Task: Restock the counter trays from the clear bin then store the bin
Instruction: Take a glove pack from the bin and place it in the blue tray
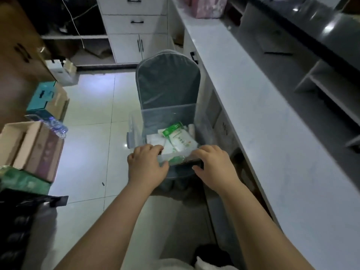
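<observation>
A clear plastic bin (pixel 134 123) sits on the seat of a grey-green chair (pixel 167 82) beside the counter. Inside lie white packets with green print (pixel 178 137). My left hand (pixel 145 165) grips the near rim of the bin at its left, fingers curled over the edge. At the right end of that near rim, my right hand (pixel 214 166) holds on too, fingers over the edge and thumb below.
A long white counter (pixel 253 114) runs along the right, with grey shelving (pixel 331 84) behind it. White drawers and cabinets (pixel 134 26) stand at the back. Cardboard boxes (pixel 35 149) and a water bottle (pixel 56 126) crowd the left floor. Tiled floor (pixel 93 114) lies open between them.
</observation>
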The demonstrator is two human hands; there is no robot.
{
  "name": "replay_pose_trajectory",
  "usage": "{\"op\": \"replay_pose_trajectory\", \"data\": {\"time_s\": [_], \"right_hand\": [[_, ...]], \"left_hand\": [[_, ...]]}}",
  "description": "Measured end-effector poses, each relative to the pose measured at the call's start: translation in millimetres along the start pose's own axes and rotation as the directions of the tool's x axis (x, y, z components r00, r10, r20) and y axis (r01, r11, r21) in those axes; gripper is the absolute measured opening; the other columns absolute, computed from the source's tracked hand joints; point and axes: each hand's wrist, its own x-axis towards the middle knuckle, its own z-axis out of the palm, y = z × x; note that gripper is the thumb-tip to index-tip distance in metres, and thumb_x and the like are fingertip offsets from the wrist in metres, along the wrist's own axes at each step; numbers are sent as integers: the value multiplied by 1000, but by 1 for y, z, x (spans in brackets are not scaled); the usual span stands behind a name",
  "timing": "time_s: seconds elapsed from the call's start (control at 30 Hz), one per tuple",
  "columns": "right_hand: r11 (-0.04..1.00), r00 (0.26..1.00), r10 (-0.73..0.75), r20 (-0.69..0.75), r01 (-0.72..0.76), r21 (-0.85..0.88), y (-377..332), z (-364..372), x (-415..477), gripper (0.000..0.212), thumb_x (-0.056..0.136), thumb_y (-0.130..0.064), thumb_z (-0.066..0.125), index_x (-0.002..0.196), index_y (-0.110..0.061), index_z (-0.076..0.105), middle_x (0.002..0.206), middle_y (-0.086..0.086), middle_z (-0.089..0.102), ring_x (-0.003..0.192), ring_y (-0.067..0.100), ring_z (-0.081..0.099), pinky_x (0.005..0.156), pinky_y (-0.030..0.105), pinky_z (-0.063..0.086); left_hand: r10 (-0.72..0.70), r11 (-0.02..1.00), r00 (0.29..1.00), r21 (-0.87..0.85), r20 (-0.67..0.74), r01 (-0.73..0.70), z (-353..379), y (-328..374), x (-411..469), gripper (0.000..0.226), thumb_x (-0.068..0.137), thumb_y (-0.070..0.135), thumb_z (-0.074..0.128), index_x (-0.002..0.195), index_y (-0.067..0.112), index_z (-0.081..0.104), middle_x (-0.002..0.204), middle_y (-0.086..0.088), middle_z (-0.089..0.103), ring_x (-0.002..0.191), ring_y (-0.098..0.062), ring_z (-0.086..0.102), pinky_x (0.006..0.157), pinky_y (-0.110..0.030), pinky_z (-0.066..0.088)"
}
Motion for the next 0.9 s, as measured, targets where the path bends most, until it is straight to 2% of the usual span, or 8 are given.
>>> {"op": "replay_pose_trajectory", "data": {"time_s": [0.23,0.43,0.77,0.9], "right_hand": [[998,995,-5,98,-1,62,65,52,140,40,85,-25,63,125,-23,58,124,-1,57,114,26,47,92,41,41],[996,948,8,317,-35,80,122,128,245,44,84,-24,61,128,-26,54,129,0,54,118,27,44,94,42,38],[960,828,171,534,-262,100,177,244,352,59,82,-15,64,137,-20,42,137,8,45,121,31,39,96,46,42],[916,799,283,530,-390,98,193,297,372,62,79,-12,67,135,-21,42,137,10,42,119,34,38,97,48,42]], "left_hand": [[-74,995,990,79,120,65,72,-21,108,45,79,40,59,123,30,56,123,-1,58,112,-25,47,88,-39,37],[-204,978,933,112,297,178,149,-26,182,52,83,34,55,134,27,49,129,-2,52,117,-24,43,92,-38,34],[-337,940,771,145,540,309,255,-92,267,56,81,31,58,135,24,46,128,-7,53,118,-30,44,92,-42,36],[-327,942,723,147,608,302,310,-116,285,58,81,32,57,137,20,45,128,-11,54,115,-33,47,89,-44,41]]}}
